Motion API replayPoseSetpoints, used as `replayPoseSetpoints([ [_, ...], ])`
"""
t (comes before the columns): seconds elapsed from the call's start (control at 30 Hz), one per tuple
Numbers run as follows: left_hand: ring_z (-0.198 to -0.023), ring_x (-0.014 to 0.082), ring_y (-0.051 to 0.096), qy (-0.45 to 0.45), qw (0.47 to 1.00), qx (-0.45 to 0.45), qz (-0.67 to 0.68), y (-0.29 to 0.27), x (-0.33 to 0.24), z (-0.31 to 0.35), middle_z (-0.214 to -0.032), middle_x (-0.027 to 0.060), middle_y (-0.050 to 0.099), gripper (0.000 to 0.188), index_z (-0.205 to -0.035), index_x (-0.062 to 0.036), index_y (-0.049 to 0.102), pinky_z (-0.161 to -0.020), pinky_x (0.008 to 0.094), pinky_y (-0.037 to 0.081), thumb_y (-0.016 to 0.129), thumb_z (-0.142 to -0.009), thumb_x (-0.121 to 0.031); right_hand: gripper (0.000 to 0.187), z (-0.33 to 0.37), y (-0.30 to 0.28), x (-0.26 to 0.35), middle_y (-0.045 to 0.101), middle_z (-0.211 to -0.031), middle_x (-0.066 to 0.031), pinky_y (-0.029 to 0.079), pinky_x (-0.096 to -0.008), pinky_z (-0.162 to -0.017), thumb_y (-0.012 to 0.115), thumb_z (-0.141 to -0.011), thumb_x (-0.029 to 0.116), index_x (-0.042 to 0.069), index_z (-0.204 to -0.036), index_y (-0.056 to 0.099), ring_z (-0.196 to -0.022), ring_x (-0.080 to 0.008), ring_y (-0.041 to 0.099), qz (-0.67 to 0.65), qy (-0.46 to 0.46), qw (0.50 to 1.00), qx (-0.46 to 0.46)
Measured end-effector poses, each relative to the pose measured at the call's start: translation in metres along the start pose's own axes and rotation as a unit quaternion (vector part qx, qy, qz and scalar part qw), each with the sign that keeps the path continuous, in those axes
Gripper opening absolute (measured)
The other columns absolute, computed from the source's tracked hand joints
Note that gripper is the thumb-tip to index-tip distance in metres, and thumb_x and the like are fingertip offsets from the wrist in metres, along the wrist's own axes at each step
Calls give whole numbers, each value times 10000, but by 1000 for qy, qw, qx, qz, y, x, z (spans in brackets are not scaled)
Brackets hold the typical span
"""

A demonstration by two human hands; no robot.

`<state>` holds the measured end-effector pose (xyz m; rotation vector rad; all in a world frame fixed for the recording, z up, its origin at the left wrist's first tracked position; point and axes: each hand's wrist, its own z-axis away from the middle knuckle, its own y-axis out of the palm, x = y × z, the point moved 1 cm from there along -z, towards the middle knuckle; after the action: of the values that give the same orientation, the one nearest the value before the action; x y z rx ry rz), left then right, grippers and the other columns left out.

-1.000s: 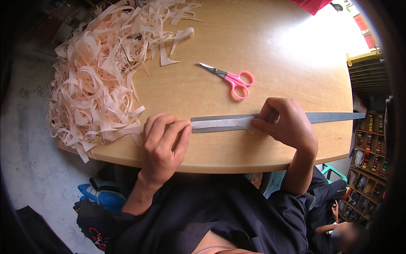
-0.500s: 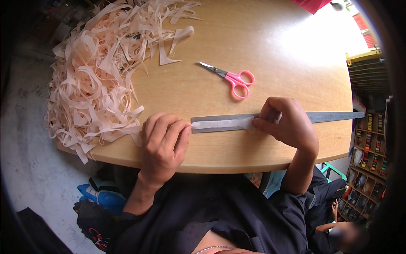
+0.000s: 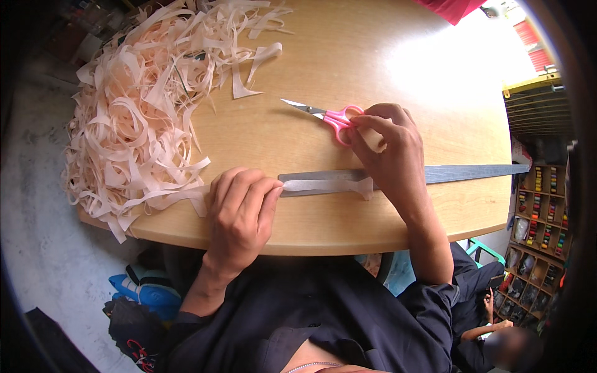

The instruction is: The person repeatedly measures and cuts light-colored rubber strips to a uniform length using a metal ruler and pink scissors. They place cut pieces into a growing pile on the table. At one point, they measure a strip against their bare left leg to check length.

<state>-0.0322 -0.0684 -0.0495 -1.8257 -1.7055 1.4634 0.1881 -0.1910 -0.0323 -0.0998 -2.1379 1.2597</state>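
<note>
Workshop: scissors [image 3: 333, 116], heaped pale strips [image 3: 134, 118], compartmented shelf [image 3: 536, 253]

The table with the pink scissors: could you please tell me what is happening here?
A person's left hand pinches the left end of a thin whitish strip lying along a metal ruler. The right hand grips the handles of pink-handled scissors, blades pointing left. A heap of pale peach strips covers the left side of the wooden table.

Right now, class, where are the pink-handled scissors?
In the head view, the scissors are in the upper middle, pinched by the right hand, beyond the metal ruler and right of the pile of pale strips.
</note>
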Motion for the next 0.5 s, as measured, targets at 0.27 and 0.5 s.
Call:
replayPoseSetpoints([
  [0.27, -959, 296, 640, -11, 1000, 5, 6, 4, -1, -6, -997, 79, 654, 178, -996, -44, 685, -861, 420, 492, 788, -854, -12, 153, 4, -8, -3, 641, -1171, -167, 523, -460, -896, 710, -907, 34, -1, -1049, 663, -1084, -375, 615, 10, -13, 999, 28],
  [0.5, -942, 316, 642, -11, 1000, -1, -5, 4, -2, -11, -974, 105, 670, 160, -976, -30, 696, -828, 420, 499, 782, -845, 2, 168, 3, -18, -8, 629, -1191, -166, 538, -431, -848, 667, -925, -55, 24, -1073, 652, -1048, -346, 652, 22, -30, 998, 49],
])
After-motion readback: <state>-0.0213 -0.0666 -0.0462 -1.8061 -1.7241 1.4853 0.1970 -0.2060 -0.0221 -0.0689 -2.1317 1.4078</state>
